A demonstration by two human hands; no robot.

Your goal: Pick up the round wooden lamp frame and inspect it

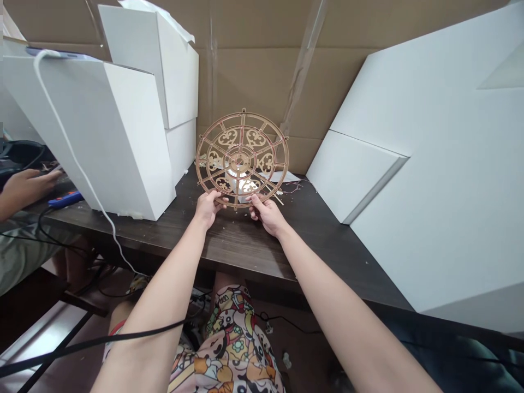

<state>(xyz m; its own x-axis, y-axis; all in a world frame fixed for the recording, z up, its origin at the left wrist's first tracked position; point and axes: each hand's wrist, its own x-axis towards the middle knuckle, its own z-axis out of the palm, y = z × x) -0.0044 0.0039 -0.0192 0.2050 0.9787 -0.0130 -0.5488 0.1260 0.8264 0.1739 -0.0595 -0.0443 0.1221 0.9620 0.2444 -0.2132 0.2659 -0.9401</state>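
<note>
A round openwork wooden wheel [242, 158] with spokes and cut-out ornaments stands upright on its edge on the dark wooden table [229, 245]. My left hand [208, 207] pinches its lower rim from the left. My right hand [266, 212] grips the lower rim from the right, fingers curled on it. A small light shows behind the wheel's lower half.
White foam blocks [123, 131] stand at the left, large white panels [434, 174] lean at the right, brown cardboard [262, 71] forms the back. Another person's hand [24, 185] rests at the far left by a blue tool [65, 198]. Cables hang off the table edge.
</note>
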